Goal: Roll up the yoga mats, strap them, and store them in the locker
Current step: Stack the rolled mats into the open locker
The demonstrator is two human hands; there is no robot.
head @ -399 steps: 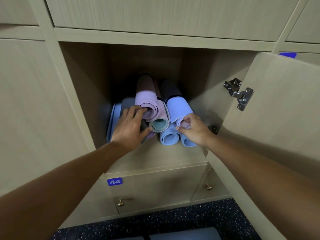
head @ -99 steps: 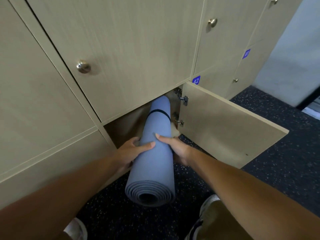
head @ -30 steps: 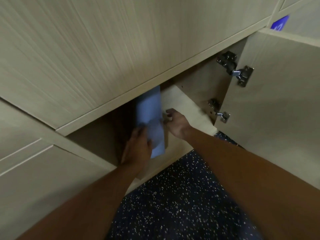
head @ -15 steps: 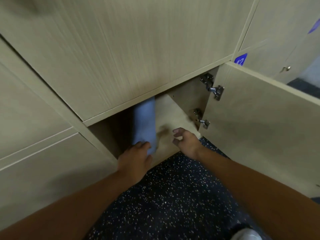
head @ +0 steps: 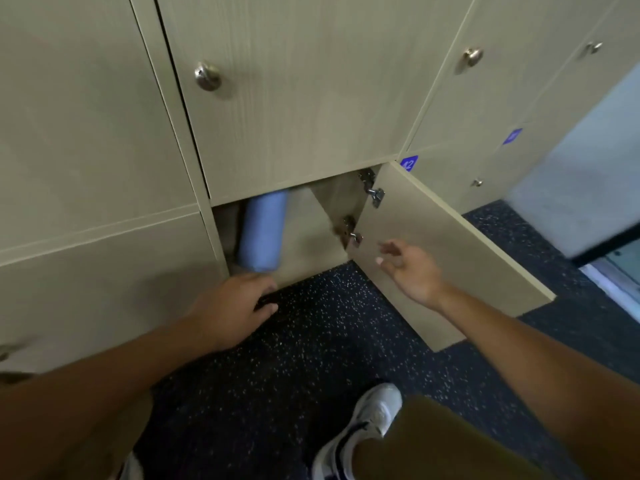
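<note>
The rolled blue mat (head: 262,233) lies in the locker (head: 311,233), its end at the front edge. My left hand (head: 231,308) rests spread below it; my right hand (head: 410,271) hangs loose by the door (head: 450,258). Closing now could jam the door on the mat.

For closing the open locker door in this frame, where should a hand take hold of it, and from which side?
Probably the free outer edge of the locker door, far from the hinges, reached from the right by the right hand, which hovers open beside its inner face. The door stands swung wide, and its knob is not visible. The blue mat lies inside.
</note>
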